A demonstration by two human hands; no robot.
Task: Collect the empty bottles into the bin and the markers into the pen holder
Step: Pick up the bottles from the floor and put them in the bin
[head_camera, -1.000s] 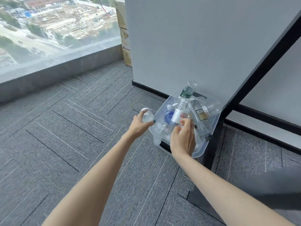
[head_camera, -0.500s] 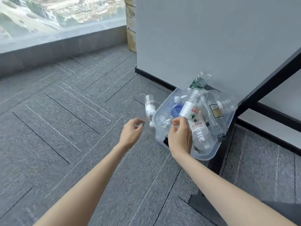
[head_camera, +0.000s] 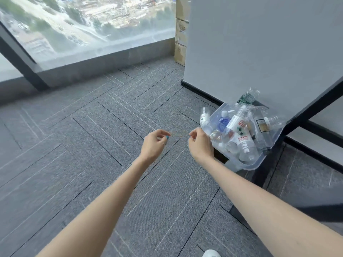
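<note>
On the grey carpet floor (head_camera: pixel 92 145), beside the white partition (head_camera: pixel 259 52), sits a clear plastic bin (head_camera: pixel 259 165) filled with empty bottles. A bottle with a red-and-white label (head_camera: pixel 239 130) lies on top of the pile; a green-labelled bottle (head_camera: pixel 246 98) projects above the far rim. One small clear bottle (head_camera: pixel 204 115) appears just outside the bin's left edge. Left hand (head_camera: pixel 155 143) and right hand (head_camera: pixel 200 143) hover over the carpet, just left of the bin. Both hands are empty, fingers loosely curled inward. No markers or pen holder are in view.
</note>
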